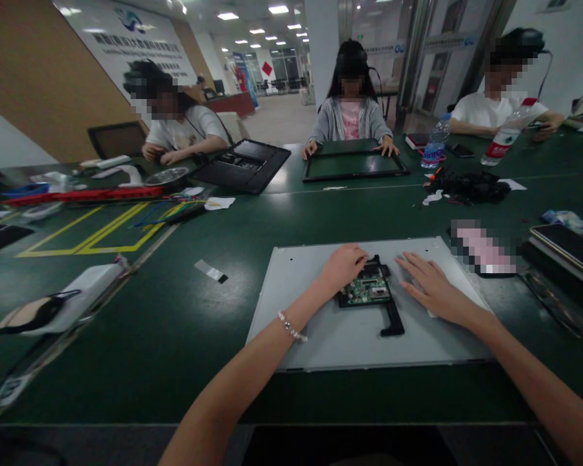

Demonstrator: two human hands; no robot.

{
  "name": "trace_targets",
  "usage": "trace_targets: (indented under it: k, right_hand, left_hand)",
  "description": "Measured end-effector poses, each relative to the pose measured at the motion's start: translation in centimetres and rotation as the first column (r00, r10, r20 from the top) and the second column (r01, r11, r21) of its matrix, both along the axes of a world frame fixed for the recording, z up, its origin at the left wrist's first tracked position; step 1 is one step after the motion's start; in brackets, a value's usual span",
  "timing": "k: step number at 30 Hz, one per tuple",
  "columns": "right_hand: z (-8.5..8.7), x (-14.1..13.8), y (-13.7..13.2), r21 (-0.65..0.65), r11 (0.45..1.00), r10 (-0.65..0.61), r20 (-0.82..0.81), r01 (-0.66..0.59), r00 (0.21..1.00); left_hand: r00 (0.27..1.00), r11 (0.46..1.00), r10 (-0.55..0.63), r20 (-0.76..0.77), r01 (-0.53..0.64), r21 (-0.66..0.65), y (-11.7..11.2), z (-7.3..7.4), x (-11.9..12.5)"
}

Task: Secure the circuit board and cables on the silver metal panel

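Observation:
A pale grey flat panel (311,340) lies on the green table in front of me. On its middle sits a green circuit board (366,289) in a black plastic bracket (393,320), one arm of which reaches toward me. My left hand (346,268), a beaded bracelet on its wrist, is at the board's upper left edge with its fingers curled together. What is between its fingertips is hidden. Resting on the panel to the right of the board, my right hand (430,288) is open, fingers spread, apart from the bracket.
Across the table, a person rests both hands on a black frame (357,175). A black cover (245,165) lies left of it. To my right are a phone (571,249), glasses (558,307) and black cables (466,186). A white device (75,294) lies left.

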State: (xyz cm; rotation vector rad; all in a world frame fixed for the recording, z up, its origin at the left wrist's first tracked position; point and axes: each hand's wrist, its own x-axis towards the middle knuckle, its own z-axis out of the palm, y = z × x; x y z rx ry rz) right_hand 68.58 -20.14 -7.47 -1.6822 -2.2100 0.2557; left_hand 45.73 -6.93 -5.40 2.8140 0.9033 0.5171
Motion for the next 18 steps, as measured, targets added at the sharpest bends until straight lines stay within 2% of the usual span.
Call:
trace_targets:
  k: [4, 8, 12, 18]
  right_hand:
    - [1.4, -2.1, 0.6, 0.018, 0.992, 0.125, -0.069, -0.124, 0.99]
    - [2.2, -3.3, 2.2, -0.065, 0.97, 0.224, -0.117, -0.232, 0.968]
    - [1.7, -3.2, 3.2, -0.123, 0.956, 0.237, -0.201, -0.265, 0.95]
    - [0.9, -3.3, 3.1, -0.033, 0.969, 0.231, -0.249, -0.246, 0.941]
  left_hand:
    - [0.996, 0.998, -0.021, 0.089, 0.027, -0.063, 0.3, -0.4, -0.1]
    - [0.992, 0.998, -0.035, 0.124, 0.042, -0.053, 0.6, -0.8, -0.2]
    - [0.987, 0.995, -0.049, 0.154, 0.061, -0.075, 0.8, -1.0, -0.3]
    - [0.982, 0.989, -0.065, 0.178, 0.087, -0.118, 0.5, -0.5, -0.3]
